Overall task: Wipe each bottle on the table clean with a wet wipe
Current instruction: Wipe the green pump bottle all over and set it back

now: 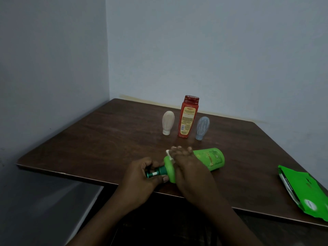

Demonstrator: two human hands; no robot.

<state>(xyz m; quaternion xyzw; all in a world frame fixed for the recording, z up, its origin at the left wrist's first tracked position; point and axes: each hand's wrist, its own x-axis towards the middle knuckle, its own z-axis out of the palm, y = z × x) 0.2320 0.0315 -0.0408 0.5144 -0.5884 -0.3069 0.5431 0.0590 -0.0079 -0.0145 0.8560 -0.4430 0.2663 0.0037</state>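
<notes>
You have the green bottle (209,158) lying on its side near the table's (106,139) front edge.
Your left hand (142,173) grips its dark pump neck (158,172). Your right hand (186,164), fingers laid across, presses a white wipe (168,154) onto its shoulder.

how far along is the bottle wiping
Done: nothing visibly finished. In hand: the left hand grips the pump of the green bottle lying on the table; the right hand presses a white wipe onto it. Left, apparently: the cream bottle, red bottle and blue bottle standing behind.
</notes>
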